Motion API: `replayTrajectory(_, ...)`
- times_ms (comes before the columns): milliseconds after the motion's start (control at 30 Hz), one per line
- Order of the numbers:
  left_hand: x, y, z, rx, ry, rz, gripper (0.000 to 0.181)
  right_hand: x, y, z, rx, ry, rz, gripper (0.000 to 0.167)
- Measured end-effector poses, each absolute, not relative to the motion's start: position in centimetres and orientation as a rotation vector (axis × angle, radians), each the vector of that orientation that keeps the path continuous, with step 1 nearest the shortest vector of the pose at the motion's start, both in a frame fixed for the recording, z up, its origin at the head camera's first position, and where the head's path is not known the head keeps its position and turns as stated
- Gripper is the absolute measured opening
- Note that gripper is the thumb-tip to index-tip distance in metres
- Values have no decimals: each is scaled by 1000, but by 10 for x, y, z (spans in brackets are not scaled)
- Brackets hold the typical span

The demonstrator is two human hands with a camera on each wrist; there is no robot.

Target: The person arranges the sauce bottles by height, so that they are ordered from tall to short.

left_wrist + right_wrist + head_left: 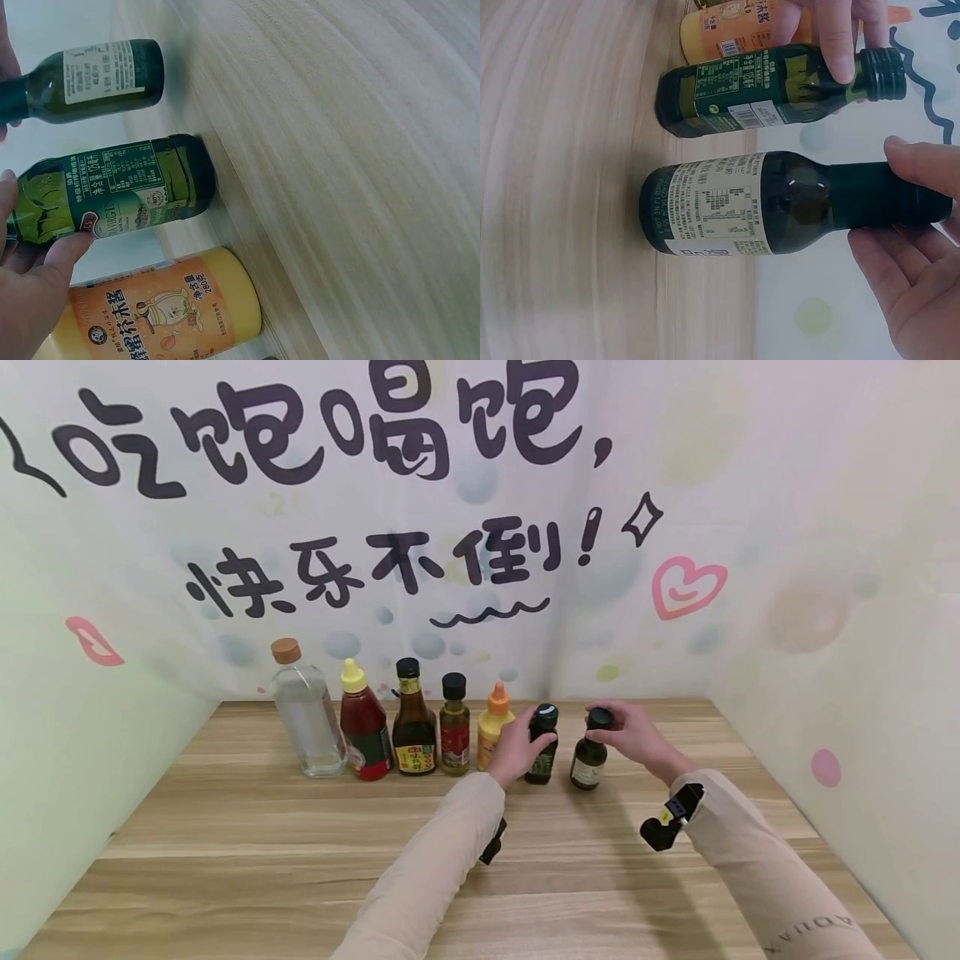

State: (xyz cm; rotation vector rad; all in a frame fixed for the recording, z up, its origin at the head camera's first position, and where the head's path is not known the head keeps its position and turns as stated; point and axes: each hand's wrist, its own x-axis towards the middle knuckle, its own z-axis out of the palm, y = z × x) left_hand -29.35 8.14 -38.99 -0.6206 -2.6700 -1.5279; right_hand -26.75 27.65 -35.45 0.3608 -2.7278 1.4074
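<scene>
My left hand (pixel 513 750) grips a green square-sided olive oil bottle (pixel 120 191) near its neck, with the thumb against the glass below it. To the right, my right hand (pixel 637 735) pinches the dark green cap and neck of a small dark glass bottle (pixel 727 202) with a pale printed label. Both bottles stand side by side with a gap between them, caps up. Just left of the olive oil bottle is a yellow squeeze bottle (pixel 172 307) with an orange nozzle and orange label, partly behind my left hand in the head view.
Leftward in the row stand a small oil bottle (pixel 454 727) with a black cap, a soy sauce bottle (pixel 415 735), a red sauce bottle (pixel 366 735) with a yellow nozzle, and a clear bottle (pixel 307 718). The wooden table (pixel 247 860) meets a printed backdrop (pixel 600 643) behind them.
</scene>
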Motion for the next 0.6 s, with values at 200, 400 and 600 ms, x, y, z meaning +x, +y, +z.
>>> replayTrajectory(200,-295,81,-391,-626,-2664,-1522,46,-271,271,-357,345,-2739,1399,43)
replayTrajectory(400,-296,81,-394,-637,-2656,-1523,47,-275,268,-359,336,-2740,1403,43)
replayTrajectory(600,-298,81,-395,-650,-2645,-1520,46,-276,266,-359,327,-2748,1394,43)
